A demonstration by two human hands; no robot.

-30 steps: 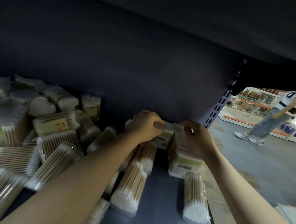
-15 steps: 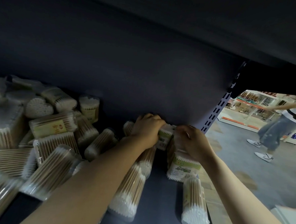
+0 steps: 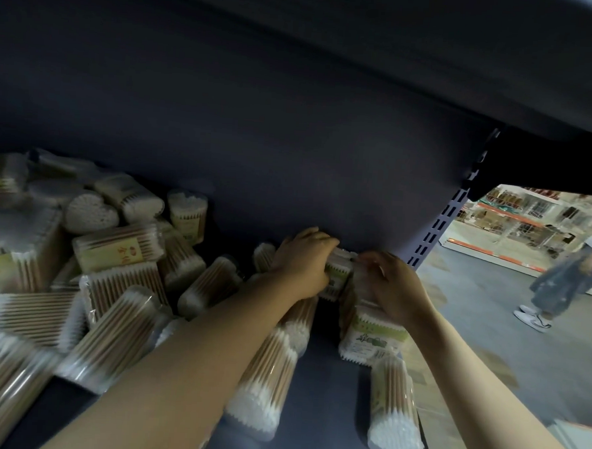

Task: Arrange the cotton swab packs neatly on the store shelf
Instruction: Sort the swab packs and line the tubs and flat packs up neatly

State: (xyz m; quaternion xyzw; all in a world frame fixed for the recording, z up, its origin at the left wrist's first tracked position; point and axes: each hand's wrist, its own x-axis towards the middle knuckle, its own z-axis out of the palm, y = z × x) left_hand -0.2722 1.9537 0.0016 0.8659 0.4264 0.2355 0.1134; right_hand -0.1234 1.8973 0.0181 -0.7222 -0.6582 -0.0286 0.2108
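The shelf [image 3: 320,390] is a dark steel bay with a solid back panel [image 3: 258,136] and a slotted upright [image 3: 438,228] at its right end. An upper shelf overhangs the bay.

A loose heap of cotton swab packs [image 3: 89,282] covers the left half of the shelf deck; the packs lie at mixed angles, some on top of others. One heart-shaped pack [image 3: 89,210] sits near the back of the heap.

At the right end, a green-labelled pack [image 3: 372,338] stands upright near the deck edge. A cylindrical pack [image 3: 394,411] lies just in front of it, cotton tips toward the camera. A second long pack [image 3: 265,384] lies to its left, partly under the left forearm.

Both hands reach to the back right corner of the deck. The left hand [image 3: 303,259] and the right hand [image 3: 394,288] are close together, each closed on one small pack [image 3: 336,271] held between them against the back panel. The pack's exact seating is probably upright; blur prevents confirmation.

Beyond the upright, a person [image 3: 566,283] stands in the aisle.
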